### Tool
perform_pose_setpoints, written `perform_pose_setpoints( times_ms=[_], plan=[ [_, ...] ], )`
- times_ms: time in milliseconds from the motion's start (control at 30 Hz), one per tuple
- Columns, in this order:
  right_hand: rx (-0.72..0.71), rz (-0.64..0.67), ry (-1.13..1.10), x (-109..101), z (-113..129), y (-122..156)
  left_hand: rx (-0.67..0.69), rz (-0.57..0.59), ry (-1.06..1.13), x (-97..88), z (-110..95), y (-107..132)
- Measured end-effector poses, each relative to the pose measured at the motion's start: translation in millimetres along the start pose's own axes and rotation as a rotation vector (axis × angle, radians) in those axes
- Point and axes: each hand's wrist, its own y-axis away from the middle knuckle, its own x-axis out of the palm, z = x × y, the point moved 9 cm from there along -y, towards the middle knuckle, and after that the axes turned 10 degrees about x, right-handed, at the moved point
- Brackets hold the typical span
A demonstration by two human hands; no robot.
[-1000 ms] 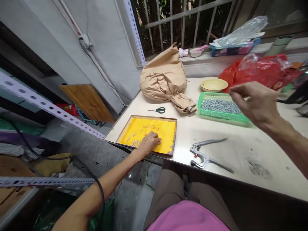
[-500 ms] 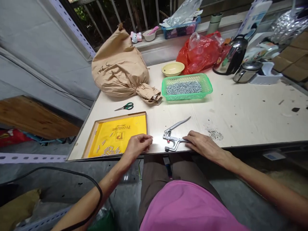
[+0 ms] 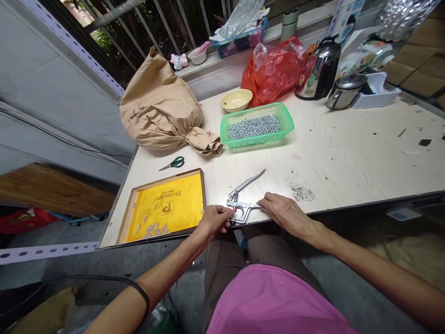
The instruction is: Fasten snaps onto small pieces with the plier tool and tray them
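Silver snap-fastener pliers (image 3: 246, 207) lie at the table's front edge, handles spread apart and a spring showing near the jaws. My right hand (image 3: 287, 211) is closed on the end of the lower handle. At the jaw end, my left hand (image 3: 216, 219) has its thumb and fingertips pinched together by the red-marked die. What sits between those fingertips is too small to make out. Left of that hand is a shallow cardboard tray (image 3: 203, 190) lined with yellow printed material (image 3: 184, 204), holding a pile of small metal tube-like pieces (image 3: 155, 229).
A green plastic basket (image 3: 287, 126) holds many small metal pieces. Scissors (image 3: 177, 162) lie behind the tray. A tied brown paper sack (image 3: 160, 106), a yellow bowl (image 3: 236, 101), a red plastic bag (image 3: 274, 74), a kettle (image 3: 323, 69) and a steel pot (image 3: 346, 93) stand along the back.
My left hand has moved right, from beside the tray to the pliers' jaws. My right hand keeps its hold on the handle. The whole view has shifted slightly.
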Motion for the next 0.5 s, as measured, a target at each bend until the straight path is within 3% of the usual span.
perform_pose_setpoints(
  times_ms=[500],
  plan=[
    [0.022,0.031,0.004,1.3,0.1,1.3,-0.105,0.080,-0.118,1.3,3.1,-1.1]
  ],
)
